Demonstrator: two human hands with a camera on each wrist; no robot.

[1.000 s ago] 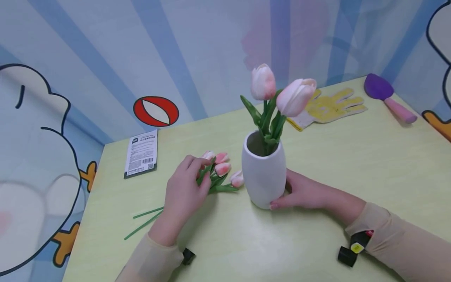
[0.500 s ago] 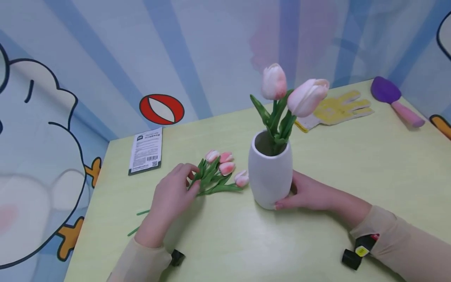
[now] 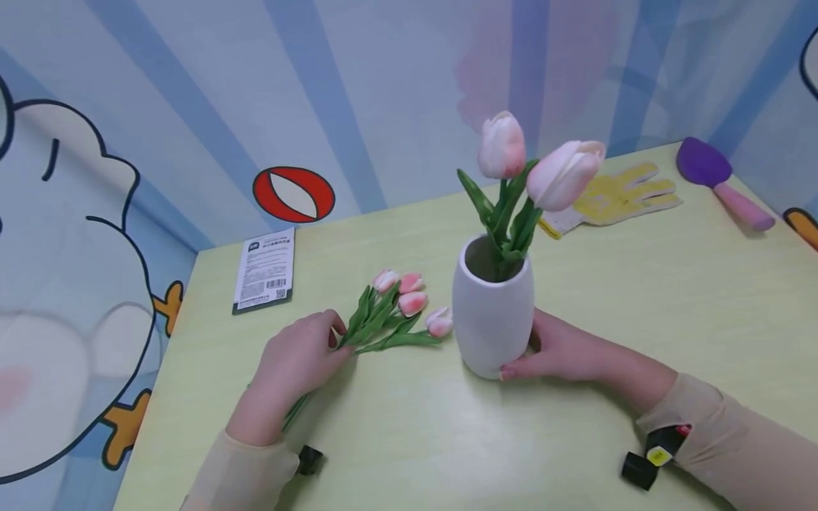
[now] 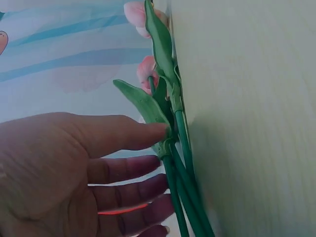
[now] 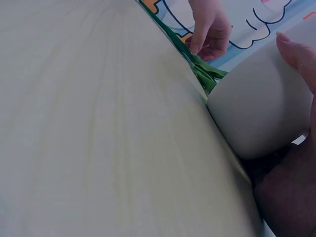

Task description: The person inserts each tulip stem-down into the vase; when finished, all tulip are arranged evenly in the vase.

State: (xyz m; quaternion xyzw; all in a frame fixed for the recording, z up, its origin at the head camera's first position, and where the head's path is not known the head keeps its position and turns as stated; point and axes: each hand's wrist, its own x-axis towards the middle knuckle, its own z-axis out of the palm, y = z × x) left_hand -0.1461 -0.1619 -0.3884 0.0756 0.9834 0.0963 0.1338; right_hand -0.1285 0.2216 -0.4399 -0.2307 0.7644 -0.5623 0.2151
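Observation:
In the head view, several pink-and-white artificial tulips [image 3: 377, 319] lie on the table, left of a white vase [image 3: 492, 326]. My left hand [image 3: 300, 358] pinches a tulip stem just below the leaves. In the left wrist view, its thumb presses at the leaf base and the other fingers lie behind the green stems [image 4: 185, 197]. Two larger tulips [image 3: 537, 163] stand in the upright vase, their lower stems hidden inside. My right hand [image 3: 562, 348] holds the vase low on its right side, with the thumb in front; its other fingers are mostly hidden in the head view.
A white printed packet [image 3: 264, 270] lies at the table's back left. Behind the vase are a yellow-and-white work glove [image 3: 623, 195] and, farther right, a purple scoop [image 3: 706, 163] with a pink handle. A patterned wall cloth [image 3: 358, 106] rises along the table's back edge.
My left hand has slid left and down from the tulip leaves to the stems. Stem ends now show right of the left wrist. The right hand stays on the vase.

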